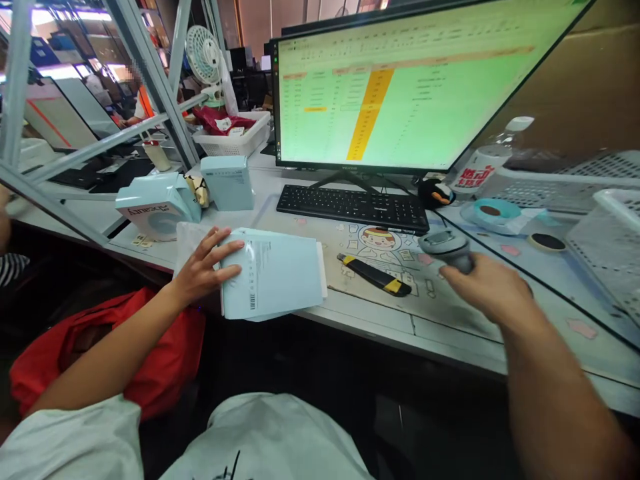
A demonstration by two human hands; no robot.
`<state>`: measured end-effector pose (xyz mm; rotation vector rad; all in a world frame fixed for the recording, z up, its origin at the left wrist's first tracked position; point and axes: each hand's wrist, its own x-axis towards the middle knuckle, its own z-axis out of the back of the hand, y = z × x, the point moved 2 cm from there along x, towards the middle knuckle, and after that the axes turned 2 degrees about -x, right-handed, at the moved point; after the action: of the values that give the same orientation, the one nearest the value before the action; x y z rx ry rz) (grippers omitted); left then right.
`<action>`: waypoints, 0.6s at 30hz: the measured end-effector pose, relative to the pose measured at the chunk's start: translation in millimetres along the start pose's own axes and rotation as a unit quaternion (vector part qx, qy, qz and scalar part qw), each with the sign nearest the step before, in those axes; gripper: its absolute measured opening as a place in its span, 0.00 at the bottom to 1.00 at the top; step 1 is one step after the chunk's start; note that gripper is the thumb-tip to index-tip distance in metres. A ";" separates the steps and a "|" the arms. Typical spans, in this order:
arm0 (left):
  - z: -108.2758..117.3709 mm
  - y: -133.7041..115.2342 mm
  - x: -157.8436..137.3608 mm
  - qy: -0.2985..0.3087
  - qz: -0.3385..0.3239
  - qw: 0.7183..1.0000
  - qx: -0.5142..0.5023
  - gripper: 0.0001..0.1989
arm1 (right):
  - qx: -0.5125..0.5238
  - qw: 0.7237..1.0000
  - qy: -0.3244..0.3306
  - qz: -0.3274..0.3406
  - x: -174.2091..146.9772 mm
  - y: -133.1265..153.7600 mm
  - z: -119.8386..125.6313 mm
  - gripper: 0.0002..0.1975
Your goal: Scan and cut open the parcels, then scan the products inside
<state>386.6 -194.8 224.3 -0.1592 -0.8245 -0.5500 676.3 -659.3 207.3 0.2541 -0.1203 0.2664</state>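
My left hand (pixel 200 267) lies with spread fingers on the left end of a small stack of flat, light-blue cartons (pixel 283 273). A printed barcode shows on the top carton, and the stack juts a little past the table's front edge. A crumpled clear plastic bag (pixel 187 237) is beside that hand. On the right, my right hand (pixel 483 287) is closed around a grey barcode scanner (pixel 445 243), held above the desk mat. Between the hands lies a black and yellow box cutter (pixel 375 275).
Behind are a black keyboard (pixel 350 205) and a large monitor (pixel 320 140) showing a spreadsheet. Blue boxes (pixel 227 183) stand at left near a metal frame (pixel 145 80). To the right are a bottle (pixel 483 167), a tape roll (pixel 495 213), a white basket (pixel 607 247) and a cable.
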 end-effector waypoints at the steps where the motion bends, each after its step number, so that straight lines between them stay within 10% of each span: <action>1: -3.0 -0.8 0.2 0.006 0.004 1.000 -0.003 0.06 | 0.042 0.999 0.001 0.017 1.2 -1.5 8.6 0.16; 5: -11.0 0.3 12.6 0.043 0.004 0.999 0.015 0.04 | 0.210 0.957 0.090 0.180 -14.7 25.4 53.0 0.27; 13: -11.1 -4.2 34.5 0.054 -0.028 0.998 0.009 0.05 | 0.181 0.841 0.373 0.347 -87.3 153.0 107.4 0.29; 18: -0.5 -13.4 32.3 0.022 -0.049 0.998 0.020 0.10 | 0.228 0.879 0.244 0.341 -59.1 142.4 81.5 0.21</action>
<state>397.7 -219.3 246.7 -0.0707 -0.8019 -0.6267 573.7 -562.4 309.8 0.6032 0.3723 1.0610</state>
